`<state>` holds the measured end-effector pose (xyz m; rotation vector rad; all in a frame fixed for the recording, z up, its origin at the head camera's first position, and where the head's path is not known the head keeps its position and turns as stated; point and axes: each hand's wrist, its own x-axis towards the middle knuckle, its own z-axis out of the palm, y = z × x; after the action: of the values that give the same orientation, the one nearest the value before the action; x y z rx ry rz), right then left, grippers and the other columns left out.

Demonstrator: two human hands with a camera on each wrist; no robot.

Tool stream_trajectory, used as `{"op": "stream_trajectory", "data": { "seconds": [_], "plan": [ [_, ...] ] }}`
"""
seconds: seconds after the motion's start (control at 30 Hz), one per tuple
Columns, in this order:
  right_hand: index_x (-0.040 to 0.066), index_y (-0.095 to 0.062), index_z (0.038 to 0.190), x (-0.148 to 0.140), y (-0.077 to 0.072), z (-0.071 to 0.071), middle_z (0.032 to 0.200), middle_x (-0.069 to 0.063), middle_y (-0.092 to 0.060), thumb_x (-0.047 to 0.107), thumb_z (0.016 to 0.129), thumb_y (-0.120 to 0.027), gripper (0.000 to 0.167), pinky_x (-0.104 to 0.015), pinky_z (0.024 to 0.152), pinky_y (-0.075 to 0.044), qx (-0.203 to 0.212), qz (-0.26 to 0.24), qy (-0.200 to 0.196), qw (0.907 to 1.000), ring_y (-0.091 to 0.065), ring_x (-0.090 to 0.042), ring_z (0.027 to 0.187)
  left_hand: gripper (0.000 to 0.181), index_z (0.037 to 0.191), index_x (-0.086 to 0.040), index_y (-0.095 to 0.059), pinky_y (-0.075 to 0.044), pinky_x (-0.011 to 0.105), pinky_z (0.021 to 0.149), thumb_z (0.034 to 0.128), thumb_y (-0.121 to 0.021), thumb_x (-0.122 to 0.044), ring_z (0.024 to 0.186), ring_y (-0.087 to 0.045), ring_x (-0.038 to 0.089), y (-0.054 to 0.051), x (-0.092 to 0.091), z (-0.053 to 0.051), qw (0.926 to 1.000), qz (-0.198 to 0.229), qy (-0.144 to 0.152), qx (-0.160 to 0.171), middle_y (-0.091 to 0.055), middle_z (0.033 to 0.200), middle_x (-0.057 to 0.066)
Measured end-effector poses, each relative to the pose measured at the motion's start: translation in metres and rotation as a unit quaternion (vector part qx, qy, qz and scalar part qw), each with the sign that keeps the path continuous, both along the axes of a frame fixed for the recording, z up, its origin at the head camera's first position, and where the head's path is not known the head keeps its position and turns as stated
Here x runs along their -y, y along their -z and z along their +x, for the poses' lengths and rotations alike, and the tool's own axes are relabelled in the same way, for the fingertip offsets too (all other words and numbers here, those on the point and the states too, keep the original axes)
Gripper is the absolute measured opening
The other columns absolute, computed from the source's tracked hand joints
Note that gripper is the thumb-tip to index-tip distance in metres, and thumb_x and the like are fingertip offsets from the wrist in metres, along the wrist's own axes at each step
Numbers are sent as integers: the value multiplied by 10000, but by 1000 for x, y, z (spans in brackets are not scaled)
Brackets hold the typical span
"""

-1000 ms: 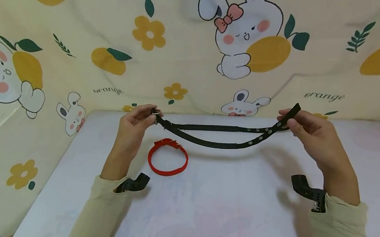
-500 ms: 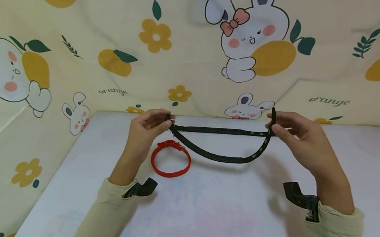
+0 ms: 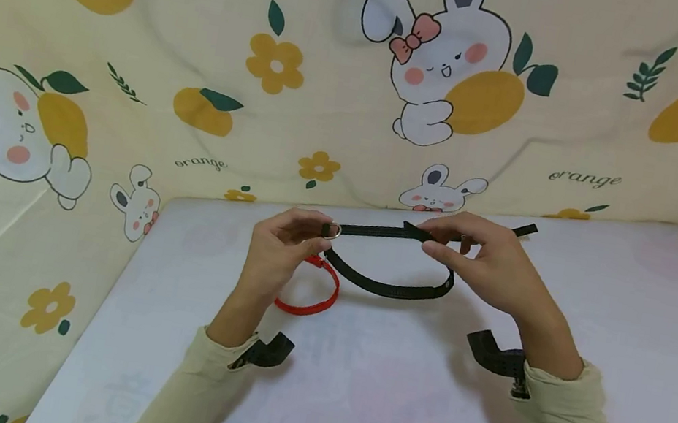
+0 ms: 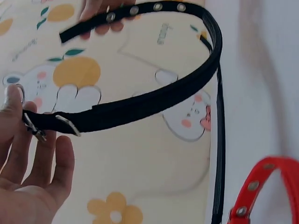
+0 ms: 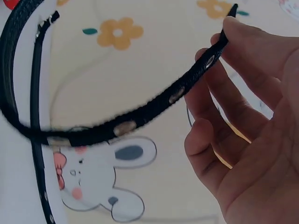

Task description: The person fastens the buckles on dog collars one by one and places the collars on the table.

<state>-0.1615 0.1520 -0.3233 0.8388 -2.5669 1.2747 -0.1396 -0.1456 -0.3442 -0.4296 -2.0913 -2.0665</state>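
Note:
A black strap (image 3: 389, 290) with metal eyelets hangs in a loop between the two hands, above the table. The left hand (image 3: 279, 250) pinches its buckle end; in the left wrist view the buckle and a ring show beside the fingers of the left hand (image 4: 35, 172). The right hand (image 3: 490, 269) pinches the eyelet end between thumb and fingertips, also seen in the right wrist view, where the right hand (image 5: 252, 107) holds the strap's tip (image 5: 229, 28). A second black length runs behind the loop. On the table lies a red buckled collar (image 3: 324, 304), partly hidden behind the left hand.
A white table (image 3: 350, 391) stretches below the hands. Behind and to the left hangs a cream cloth (image 3: 299, 124) printed with rabbits, flowers and oranges. Black wrist mounts (image 3: 499, 357) project from both sleeves.
The right hand has moved left and lower, bringing the strap's eyelet end nearer the left hand. The left hand has shifted slightly right and now covers part of the red collar.

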Motion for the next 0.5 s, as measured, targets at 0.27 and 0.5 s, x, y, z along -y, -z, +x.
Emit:
{"op": "stream_trajectory", "data": {
  "seconds": [0.27, 0.5],
  "plan": [
    [245, -735, 1113, 20, 3, 5, 960, 134, -701, 244, 900, -748, 213, -276, 772, -534, 42, 384, -416, 9984, -601, -5, 906, 280, 1072, 112, -670, -570, 190, 779, 815, -759, 47, 916, -704, 120, 0, -15, 9, 9998, 134, 116, -53, -741, 949, -85],
    [201, -738, 1094, 30, -2, 11, 952, 121, -701, 200, 871, -773, 226, -283, 759, -551, -150, 361, -532, 9978, -615, -18, 901, 295, 1064, 91, -701, -572, 213, 818, 791, -786, 22, 915, -700, 119, 3, -26, 10, 9997, -48, 248, -9, -737, 934, -120]
  ]
}}
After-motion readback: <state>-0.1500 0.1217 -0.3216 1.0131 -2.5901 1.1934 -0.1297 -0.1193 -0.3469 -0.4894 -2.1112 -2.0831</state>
